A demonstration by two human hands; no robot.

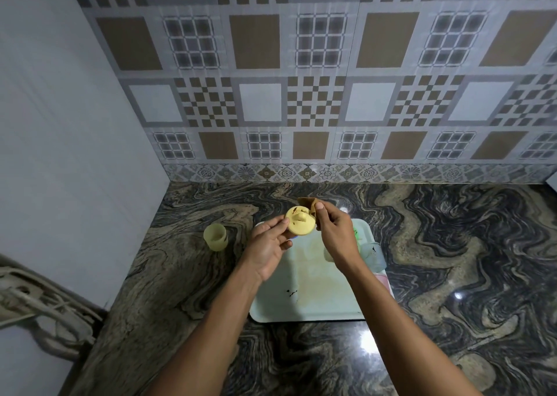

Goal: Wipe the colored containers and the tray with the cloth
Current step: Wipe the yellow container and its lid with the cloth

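Right, head view: left hand (266, 246) grips one round yellow plastic lid (301, 223) by its rim, knob toward the camera, over the tray's far-left corner. Right hand (334, 232) pinches one crumpled brown cloth (309, 204) against the lid's far edge. One pale rounded-rectangle tray (316, 305), stained, on the glossy swirl-veined stone counter (452, 244). One yellow cylindrical container (214, 236) stands open left of the tray, apart. One translucent container (375, 257) at the tray's right edge.

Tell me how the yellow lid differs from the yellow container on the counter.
The yellow lid is a flat disc with a knob; the yellow container is a taller open cup. The lid is held in the left hand; the container stands on the counter. Both are pale yellow.
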